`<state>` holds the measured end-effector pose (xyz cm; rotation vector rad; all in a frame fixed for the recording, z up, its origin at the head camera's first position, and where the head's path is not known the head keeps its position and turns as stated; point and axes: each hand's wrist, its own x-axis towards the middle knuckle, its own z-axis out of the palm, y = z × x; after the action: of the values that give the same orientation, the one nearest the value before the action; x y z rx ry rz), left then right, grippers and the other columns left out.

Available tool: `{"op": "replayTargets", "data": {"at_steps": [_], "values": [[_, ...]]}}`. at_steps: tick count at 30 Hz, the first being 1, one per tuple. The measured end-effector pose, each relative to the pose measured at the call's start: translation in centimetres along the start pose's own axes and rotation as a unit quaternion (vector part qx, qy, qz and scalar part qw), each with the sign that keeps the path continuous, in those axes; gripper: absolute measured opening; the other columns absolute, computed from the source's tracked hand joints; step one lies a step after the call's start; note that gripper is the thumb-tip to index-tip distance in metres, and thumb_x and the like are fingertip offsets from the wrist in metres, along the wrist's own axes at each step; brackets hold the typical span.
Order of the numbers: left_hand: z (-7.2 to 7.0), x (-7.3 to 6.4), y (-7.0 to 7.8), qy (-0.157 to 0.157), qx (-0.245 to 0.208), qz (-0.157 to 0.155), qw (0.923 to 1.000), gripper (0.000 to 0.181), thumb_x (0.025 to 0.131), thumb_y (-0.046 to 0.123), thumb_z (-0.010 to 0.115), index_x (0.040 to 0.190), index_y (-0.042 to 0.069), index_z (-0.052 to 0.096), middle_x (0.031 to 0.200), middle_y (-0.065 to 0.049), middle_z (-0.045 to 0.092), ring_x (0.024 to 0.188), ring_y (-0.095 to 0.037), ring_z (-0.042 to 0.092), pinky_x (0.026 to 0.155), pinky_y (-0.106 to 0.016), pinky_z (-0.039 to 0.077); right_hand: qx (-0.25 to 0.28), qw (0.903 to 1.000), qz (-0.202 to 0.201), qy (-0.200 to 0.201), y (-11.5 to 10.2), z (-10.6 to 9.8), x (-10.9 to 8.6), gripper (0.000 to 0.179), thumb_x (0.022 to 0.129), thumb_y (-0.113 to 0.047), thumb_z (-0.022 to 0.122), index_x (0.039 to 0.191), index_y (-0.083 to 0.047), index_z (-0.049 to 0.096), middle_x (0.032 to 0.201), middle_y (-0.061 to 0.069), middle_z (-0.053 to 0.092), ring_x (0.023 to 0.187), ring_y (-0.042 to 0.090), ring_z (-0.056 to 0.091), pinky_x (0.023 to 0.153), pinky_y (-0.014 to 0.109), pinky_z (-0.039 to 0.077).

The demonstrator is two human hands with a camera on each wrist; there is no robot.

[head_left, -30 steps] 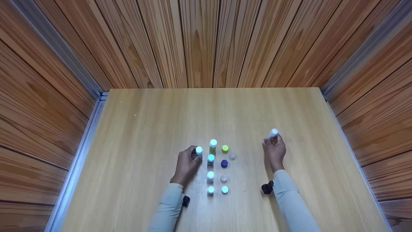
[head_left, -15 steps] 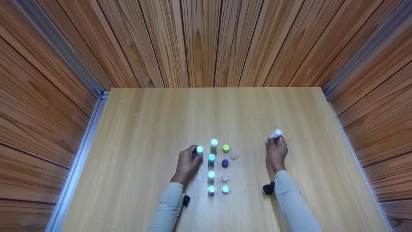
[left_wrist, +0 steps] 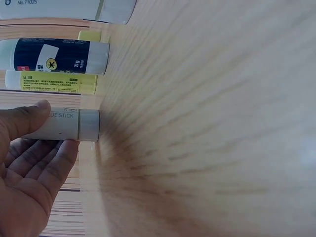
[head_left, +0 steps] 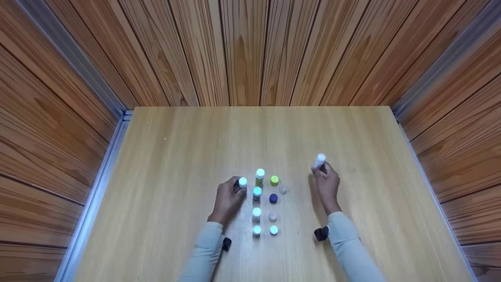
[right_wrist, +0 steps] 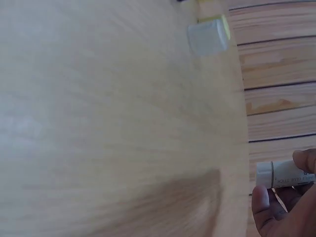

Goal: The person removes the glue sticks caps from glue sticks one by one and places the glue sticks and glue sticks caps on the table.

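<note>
In the head view, my left hand (head_left: 228,199) grips an upright white glue stick (head_left: 242,183) left of a column of glue sticks. Its printed label shows in the left wrist view, where thumb and fingers hold the glue stick (left_wrist: 61,124) with its lower end at the tabletop. Out to the right, my right hand (head_left: 328,186) pinches another white glue stick (head_left: 319,160), tilted and raised off the table. The right wrist view has this glue stick (right_wrist: 284,174) between thumb and fingers, its shadow on the wood.
Several glue sticks stand in a column, among them a yellow one (head_left: 260,178) and a dark blue one (head_left: 256,194). Beside them are loose caps: lime green (head_left: 274,180), translucent (head_left: 283,189), dark purple (head_left: 273,198) and white (head_left: 274,230). Wood-plank walls (head_left: 242,55) surround the table.
My right hand has shifted left with its glue stick, which appears lifted a little higher off the table. The left hand and the standing glue sticks stay in place.
</note>
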<state>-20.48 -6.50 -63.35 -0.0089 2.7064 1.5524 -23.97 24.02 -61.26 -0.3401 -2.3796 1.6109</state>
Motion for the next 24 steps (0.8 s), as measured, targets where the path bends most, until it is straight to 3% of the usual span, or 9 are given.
{"op": "replayTargets", "data": {"at_steps": [6, 12, 19, 24], "values": [[0.0, -0.1, 0.2, -0.008, -0.007, -0.022, 0.9997, 0.03, 0.087, 0.001, 0.063, 0.116, 0.009, 0.065, 0.118, -0.006, 0.067, 0.116, -0.019, 0.059, 0.097, -0.035, 0.048, -0.005, 0.999, -0.02, -0.039, -1.6, 1.3, -1.6, 0.034, 0.093, -0.007, 0.063, 0.125, 0.001, 0.06, 0.117, 0.018, 0.065, 0.11, 0.028, 0.06, 0.085, 0.04, 0.052], [0.0, -0.1, 0.0, -0.004, -0.007, -0.007, 0.9999, 0.029, 0.088, 0.002, 0.064, 0.116, 0.008, 0.065, 0.119, -0.007, 0.066, 0.117, -0.019, 0.058, 0.097, -0.034, 0.048, -0.007, 0.9967, -0.02, -0.079, -2.7, 2.2, -3.3, 0.037, 0.092, -0.013, 0.065, 0.128, -0.005, 0.06, 0.118, 0.012, 0.066, 0.11, 0.022, 0.059, 0.087, 0.038, 0.05], [0.1, -0.3, -0.1, -0.011, -0.008, -0.009, 0.9999, 0.031, 0.09, 0.005, 0.063, 0.12, 0.01, 0.063, 0.121, -0.005, 0.065, 0.119, -0.019, 0.057, 0.098, -0.035, 0.047, -0.002, 0.9958, -0.027, -0.088, -3.5, 2.8, -4.1, 0.037, 0.09, -0.012, 0.066, 0.126, -0.004, 0.061, 0.114, 0.012, 0.067, 0.107, 0.023, 0.06, 0.085, 0.038, 0.05], [-0.1, -0.6, 0.1, 0.0, 0.006, 0.006, 1.0, 0.035, 0.087, 0.005, 0.068, 0.122, 0.007, 0.063, 0.119, -0.009, 0.066, 0.113, -0.023, 0.061, 0.095, -0.036, 0.05, -0.007, 0.9945, -0.04, -0.097, -3.7, 3.0, -4.4, 0.037, 0.09, -0.013, 0.068, 0.125, -0.003, 0.062, 0.111, 0.012, 0.068, 0.105, 0.023, 0.061, 0.081, 0.035, 0.051]]}}
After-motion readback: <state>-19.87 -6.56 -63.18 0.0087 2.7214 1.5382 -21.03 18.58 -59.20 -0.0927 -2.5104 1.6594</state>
